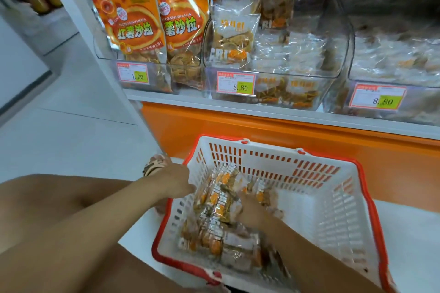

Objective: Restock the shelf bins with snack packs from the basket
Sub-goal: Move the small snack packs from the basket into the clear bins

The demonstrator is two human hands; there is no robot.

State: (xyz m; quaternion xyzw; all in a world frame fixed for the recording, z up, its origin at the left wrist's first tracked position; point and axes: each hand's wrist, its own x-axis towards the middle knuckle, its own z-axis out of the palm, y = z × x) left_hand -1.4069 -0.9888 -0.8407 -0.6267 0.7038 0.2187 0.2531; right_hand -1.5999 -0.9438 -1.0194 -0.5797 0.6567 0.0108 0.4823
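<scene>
A white plastic basket [333, 197] with a red rim sits on the floor below the shelf. Several clear snack packs [219, 228] with orange print lie in its left half. My left hand [173, 179] reaches over the basket's left rim, fingers touching the packs at their upper left. My right hand [250, 211] is down inside the basket on top of the pile; its fingers are blurred and partly buried among the packs. Above, a clear shelf bin [273, 78] holds the same kind of clear packs.
Left of that bin stand orange pouches [133, 26] in another bin; a third clear bin [392, 74] is at the right. Price tags hang on the bin fronts. An orange shelf base [262, 135] runs behind the basket. My bare knees fill the lower left.
</scene>
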